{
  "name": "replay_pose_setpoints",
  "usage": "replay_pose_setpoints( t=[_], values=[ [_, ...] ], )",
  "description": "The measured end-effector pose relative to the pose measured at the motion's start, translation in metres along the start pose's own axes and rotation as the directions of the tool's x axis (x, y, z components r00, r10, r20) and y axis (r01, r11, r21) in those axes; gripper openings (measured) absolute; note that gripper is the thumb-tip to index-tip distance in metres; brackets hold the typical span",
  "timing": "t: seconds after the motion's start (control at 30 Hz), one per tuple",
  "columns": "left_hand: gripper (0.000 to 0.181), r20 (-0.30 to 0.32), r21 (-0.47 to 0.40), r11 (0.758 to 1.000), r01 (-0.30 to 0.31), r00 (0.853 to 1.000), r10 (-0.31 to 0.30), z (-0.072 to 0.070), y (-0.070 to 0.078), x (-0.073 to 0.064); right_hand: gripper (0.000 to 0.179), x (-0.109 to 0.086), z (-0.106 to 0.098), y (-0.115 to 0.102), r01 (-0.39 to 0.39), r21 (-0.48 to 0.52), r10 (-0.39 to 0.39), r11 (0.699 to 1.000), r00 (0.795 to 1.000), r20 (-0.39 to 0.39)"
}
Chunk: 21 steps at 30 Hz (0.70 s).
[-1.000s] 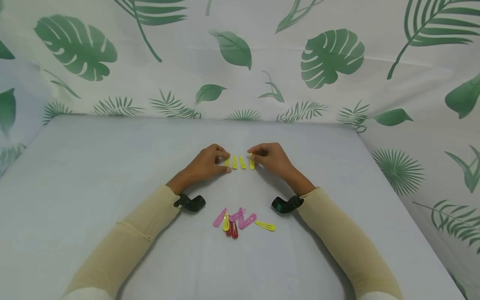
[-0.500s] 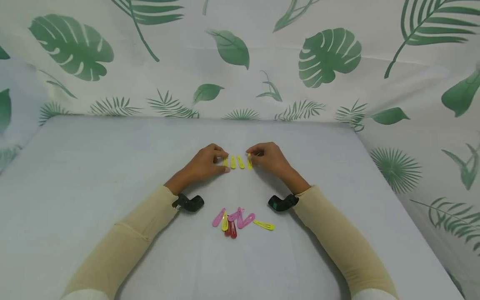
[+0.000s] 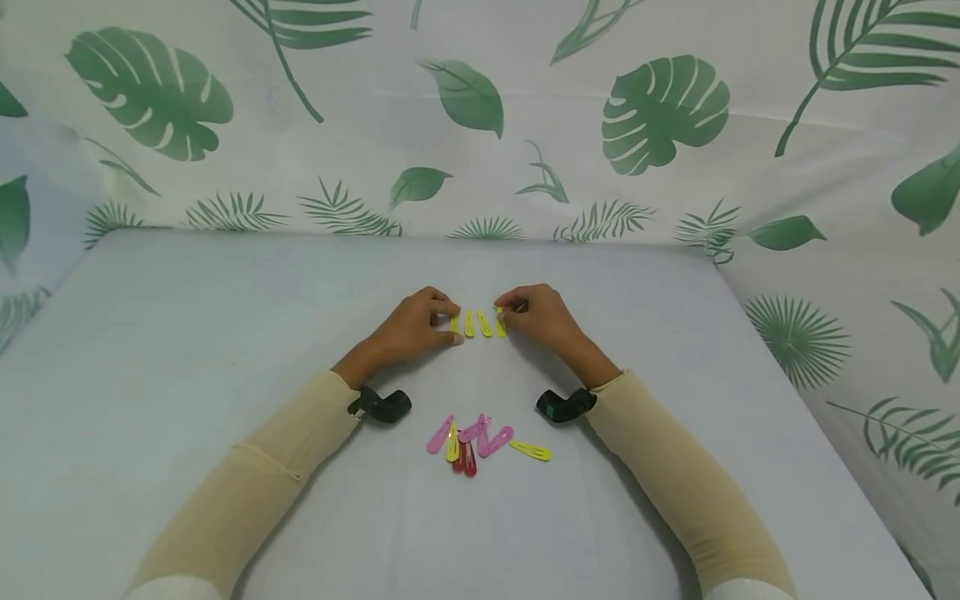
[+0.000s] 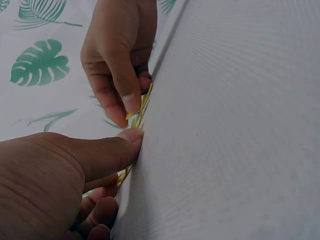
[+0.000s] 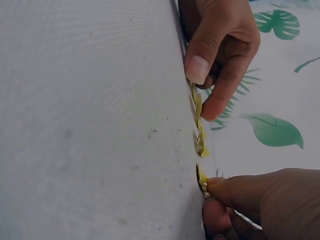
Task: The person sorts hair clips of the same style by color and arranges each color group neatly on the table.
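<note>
Several yellow snap hair clips stand in a short row on the table in the head view. My left hand holds the leftmost yellow hair clip by its ends, thumb at the near end and a finger at the far end. At the row's other end my right hand pinches the rightmost yellow hair clip between thumb and fingers, and partly covers it. Between the hands lie two more yellow clips, one nearly straight and one slightly tilted. The right wrist view shows the pinched clip against the tabletop.
Nearer the body lies a loose pile of pink clips, red clips and a yellow clip. Another yellow clip lies at its right. A leaf-printed curtain rises behind the white table.
My right hand has shifted slightly left, bringing the rightmost yellow hair clip a little closer to the row. My left hand and the pile have kept their places.
</note>
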<state>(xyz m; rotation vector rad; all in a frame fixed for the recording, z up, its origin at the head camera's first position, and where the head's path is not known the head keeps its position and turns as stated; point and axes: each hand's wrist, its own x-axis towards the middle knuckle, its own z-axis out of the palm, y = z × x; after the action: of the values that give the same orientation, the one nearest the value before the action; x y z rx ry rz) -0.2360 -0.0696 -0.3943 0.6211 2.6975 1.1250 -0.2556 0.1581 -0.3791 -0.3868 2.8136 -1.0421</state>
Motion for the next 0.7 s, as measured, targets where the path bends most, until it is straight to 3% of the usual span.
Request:
replay_pose_setpoints(
  t=[0.7],
  values=[
    [0.046,0.004,0.004,1.000,0.003,1.000,-0.003,-0.001,0.002,-0.001,0.024,-0.017,-0.008,0.005,-0.022,0.044,0.022,0.999,1.000,-0.011]
  ],
)
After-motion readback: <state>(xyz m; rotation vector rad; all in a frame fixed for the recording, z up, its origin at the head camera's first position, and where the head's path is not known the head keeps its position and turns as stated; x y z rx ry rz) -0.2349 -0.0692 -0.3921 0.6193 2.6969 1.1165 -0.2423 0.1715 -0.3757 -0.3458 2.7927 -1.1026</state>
